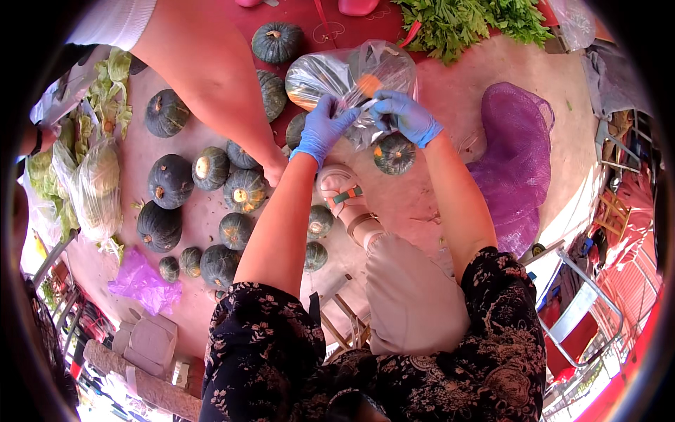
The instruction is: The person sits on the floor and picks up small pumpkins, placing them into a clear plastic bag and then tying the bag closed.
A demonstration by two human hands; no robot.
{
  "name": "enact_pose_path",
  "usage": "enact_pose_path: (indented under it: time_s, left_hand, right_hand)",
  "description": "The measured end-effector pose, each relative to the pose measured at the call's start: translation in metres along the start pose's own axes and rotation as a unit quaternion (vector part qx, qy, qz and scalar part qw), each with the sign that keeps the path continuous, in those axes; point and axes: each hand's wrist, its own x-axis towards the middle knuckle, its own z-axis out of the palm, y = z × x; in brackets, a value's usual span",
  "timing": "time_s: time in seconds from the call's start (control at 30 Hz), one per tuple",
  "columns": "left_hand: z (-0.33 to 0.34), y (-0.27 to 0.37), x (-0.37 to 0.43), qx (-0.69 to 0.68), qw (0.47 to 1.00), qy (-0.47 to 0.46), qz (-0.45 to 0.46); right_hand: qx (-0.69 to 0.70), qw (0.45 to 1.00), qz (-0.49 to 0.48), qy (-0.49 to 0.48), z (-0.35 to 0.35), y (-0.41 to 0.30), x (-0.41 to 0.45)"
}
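Both my hands wear blue gloves and meet over a clear plastic bag [337, 68] with green pumpkins inside. My left hand [327, 126] pinches the gathered plastic at the bag's near side between thumb and fingers. My right hand [403, 113], fingers curled, grips the same gathered plastic just to the right. An orange patch shows through the bag above my hands. A small mottled pumpkin [394, 154] lies on the floor below my right hand. Another green pumpkin [277, 42] rests on the red cloth to the upper left of the bag.
Several pumpkins [170, 181] lie on the floor at left. Another person's bare arm [211, 79] reaches down among them. Bagged cabbages [97, 184] stand far left, leafy greens [448, 26] at the top. A purple mesh sack [511, 163] lies at right, a metal-framed chair [580, 311] lower right.
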Motion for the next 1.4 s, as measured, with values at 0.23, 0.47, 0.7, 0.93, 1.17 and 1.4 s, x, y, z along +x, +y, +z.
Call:
enact_pose_path:
  time_s: [0.23,0.47,0.7,0.93,1.17,1.4]
  left_hand:
    - [-0.013,0.010,-0.004,0.253,0.964,0.000,0.082]
    - [-0.013,0.011,0.003,0.135,0.989,-0.017,-0.051]
    - [0.004,0.023,0.006,-0.318,0.932,0.063,-0.162]
    - [0.005,0.015,0.000,-0.385,0.887,0.153,-0.205]
    - [-0.007,0.006,-0.017,-0.342,0.907,0.219,-0.116]
    - [-0.016,0.005,-0.021,-0.426,0.877,0.082,-0.206]
  right_hand:
    - [-0.403,0.911,0.052,-0.069,0.000,-0.010,0.017]
    - [-0.124,0.988,-0.048,0.072,-0.008,0.015,0.003]
    - [-0.418,0.897,-0.075,0.123,0.040,0.025,-0.001]
    - [-0.469,0.862,-0.094,0.168,0.048,0.032,0.016]
    - [-0.478,0.861,-0.026,0.172,0.024,0.020,0.015]
    - [0.013,1.000,0.023,0.012,0.043,0.029,0.030]
